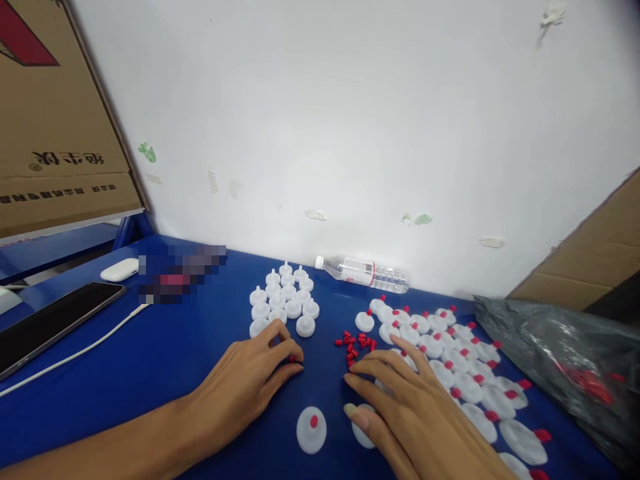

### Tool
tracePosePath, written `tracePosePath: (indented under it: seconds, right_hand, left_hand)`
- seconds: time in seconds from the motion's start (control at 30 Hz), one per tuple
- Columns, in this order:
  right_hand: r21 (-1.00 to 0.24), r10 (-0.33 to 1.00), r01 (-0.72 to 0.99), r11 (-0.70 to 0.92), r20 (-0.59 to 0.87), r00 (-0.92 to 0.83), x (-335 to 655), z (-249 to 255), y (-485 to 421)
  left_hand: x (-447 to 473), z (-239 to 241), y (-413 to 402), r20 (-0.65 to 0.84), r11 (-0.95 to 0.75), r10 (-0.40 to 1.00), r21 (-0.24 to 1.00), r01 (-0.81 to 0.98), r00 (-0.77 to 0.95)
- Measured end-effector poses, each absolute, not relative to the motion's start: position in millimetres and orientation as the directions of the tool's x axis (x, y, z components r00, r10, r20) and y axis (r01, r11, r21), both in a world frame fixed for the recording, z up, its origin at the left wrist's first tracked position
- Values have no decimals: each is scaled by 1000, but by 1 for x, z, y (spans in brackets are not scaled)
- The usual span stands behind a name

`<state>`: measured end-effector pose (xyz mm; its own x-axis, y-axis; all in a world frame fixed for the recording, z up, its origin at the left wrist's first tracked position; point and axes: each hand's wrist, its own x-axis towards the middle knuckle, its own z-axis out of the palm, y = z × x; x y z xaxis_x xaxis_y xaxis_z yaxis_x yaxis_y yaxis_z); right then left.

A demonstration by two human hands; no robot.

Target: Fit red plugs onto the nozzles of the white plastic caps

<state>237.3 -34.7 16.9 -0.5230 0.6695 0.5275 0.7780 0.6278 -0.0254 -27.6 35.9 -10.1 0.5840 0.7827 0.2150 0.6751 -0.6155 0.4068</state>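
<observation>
Left forearm (165, 427), foremost, leads to the left hand (247, 370), pinching a red cap (292, 359); being small and held at the fingertips, it may slip. Loose caps (353, 355) could scatter if the right hand (413, 403), fingers spread, grasping nothing visible, sweeps low. Around, from left: phone (55, 327), uncapped white pieces (288, 292), bottle (357, 272); capped discs (467, 387) and grey bag (543, 353) crowd the table (190, 347) rightward.

Blue table (165, 353): white caps (293, 308) clustered; red tips (362, 339) loose; red-tipped caps (468, 387) mostly right, bag (540, 360) beside; 1 bottle (357, 271) lying flat; phone (55, 320) left.
</observation>
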Motion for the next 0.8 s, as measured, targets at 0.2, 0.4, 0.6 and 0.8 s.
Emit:
tracePosePath:
  seconds: [0.2,0.4,0.6,0.8]
  right_hand:
    - [-32,642,780,625,591,-489,237,7,-31]
    - [-84,686,786,612,550,-476,238,11,-33]
    - [-91,710,790,606,509,-486,238,12,-33]
    - [-135,712,787,602,537,-453,236,13,-35]
  left_hand:
    - [-29,-10,40,199,-586,802,444,678,563]
    - [-31,-10,41,250,-594,799,473,651,547]
    - [-31,-7,39,355,-622,781,518,587,514]
    - [-26,1,46,491,-694,719,544,472,491]
